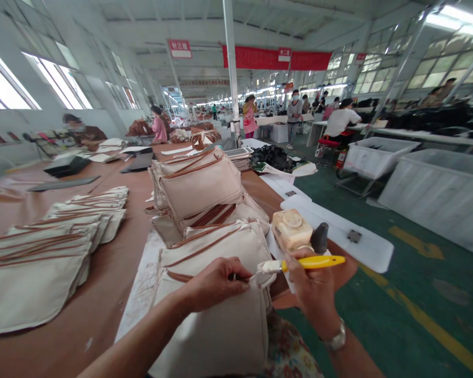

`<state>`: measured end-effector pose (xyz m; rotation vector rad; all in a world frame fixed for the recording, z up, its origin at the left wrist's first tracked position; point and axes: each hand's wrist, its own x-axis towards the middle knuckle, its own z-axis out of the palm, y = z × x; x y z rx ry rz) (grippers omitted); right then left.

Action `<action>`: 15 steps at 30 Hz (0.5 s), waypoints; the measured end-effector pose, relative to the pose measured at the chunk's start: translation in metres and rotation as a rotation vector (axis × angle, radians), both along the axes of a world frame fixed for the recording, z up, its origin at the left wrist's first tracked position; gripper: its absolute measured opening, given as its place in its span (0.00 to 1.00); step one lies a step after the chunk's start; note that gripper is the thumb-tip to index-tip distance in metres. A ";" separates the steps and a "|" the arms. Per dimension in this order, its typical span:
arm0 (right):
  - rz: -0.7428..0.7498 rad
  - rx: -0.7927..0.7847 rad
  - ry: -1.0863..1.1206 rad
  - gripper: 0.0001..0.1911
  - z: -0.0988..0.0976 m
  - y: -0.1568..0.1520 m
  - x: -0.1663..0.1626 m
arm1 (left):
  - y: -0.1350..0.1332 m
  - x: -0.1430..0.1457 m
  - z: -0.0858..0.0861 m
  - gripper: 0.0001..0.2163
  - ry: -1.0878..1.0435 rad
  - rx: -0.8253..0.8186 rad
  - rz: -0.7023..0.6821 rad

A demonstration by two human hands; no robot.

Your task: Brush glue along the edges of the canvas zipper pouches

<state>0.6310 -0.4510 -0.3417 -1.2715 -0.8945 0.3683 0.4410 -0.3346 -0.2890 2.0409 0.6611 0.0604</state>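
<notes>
A yellow-handled brush (319, 262) is held by my right hand (311, 286), its whitish bristles pointing left at the upper corner of a cream bag piece (216, 320). My left hand (220, 281) lies over that piece, fingers pinched together at its top edge near the bristles. Whether the bristles touch the fabric I cannot tell. Behind it leans another cream piece (208, 247) with brown trim. More cream bags (205, 184) are piled further back. Just beyond my right hand stand a stained, yellowish plastic container (291, 229) and a dark cone-shaped object (319, 238).
Cream pieces (35, 278) lie in overlapping rows on the brown-covered table (114, 262) to the left. A white board (347, 231) juts out at the right edge. Large white bins (437, 189) stand on the green floor. Several people work further back.
</notes>
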 end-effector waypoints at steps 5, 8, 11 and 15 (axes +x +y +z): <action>-0.016 0.080 0.291 0.12 0.008 -0.004 0.016 | -0.025 -0.015 0.002 0.08 -0.113 0.420 -0.060; 0.054 0.101 0.451 0.12 0.021 -0.010 0.013 | -0.042 -0.025 0.002 0.10 -0.082 0.815 -0.154; 0.087 0.128 0.500 0.11 0.032 -0.017 0.002 | -0.052 -0.031 0.003 0.10 -0.055 1.106 -0.227; 0.129 0.168 0.380 0.06 0.035 -0.030 -0.012 | -0.053 -0.035 0.007 0.10 -0.107 1.249 -0.244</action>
